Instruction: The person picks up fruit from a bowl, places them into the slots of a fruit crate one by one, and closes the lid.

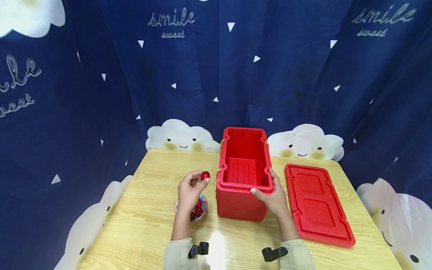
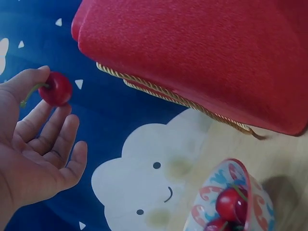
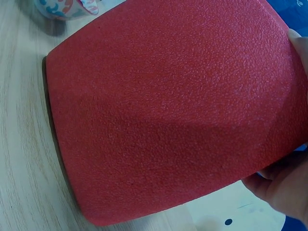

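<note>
While the table (image 1: 148, 187) bears a box (image 1: 241, 204), blue cloth (image 1: 189, 67) hangs behind.

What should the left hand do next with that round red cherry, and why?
Probably move the round red cherry right, over the open rectangular red box. The left hand pinches it just left of the box, the right hand holds the box's near right corner, and the flat red rectangular lid lies beside it.

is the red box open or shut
Open: the head view looks down into the box, and its lid lies on the table beside it.
</note>
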Demonstrator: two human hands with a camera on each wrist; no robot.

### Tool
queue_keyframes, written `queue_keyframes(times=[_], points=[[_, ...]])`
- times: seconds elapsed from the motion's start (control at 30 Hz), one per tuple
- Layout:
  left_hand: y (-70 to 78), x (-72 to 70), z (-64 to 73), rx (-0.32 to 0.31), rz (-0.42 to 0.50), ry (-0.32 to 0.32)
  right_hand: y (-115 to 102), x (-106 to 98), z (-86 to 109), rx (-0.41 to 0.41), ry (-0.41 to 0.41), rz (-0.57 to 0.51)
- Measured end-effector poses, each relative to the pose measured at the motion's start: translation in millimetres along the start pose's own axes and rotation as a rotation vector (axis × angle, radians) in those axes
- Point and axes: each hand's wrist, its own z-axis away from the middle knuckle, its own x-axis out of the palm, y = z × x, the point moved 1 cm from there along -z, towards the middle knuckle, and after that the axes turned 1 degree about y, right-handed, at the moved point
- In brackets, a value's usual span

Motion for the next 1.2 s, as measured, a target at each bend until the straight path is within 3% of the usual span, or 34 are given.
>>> queue_keyframes(times=[0.23, 0.93, 1.2], points=[[10.3, 7.5, -7.6, 0.021, 0.032, -0.024, -14, 1, 7.1, -0.003, -0.001, 0.015], [39.1, 28.9, -36.2, 0.091, 0.06, -0.136, -13, 2, 8.1, -0.002, 0.009, 0.009], [49.2, 35.7, -48.5, 0.099, 0.061, -0.145, -13, 2, 7.8, 0.004, 0.008, 0.012]])
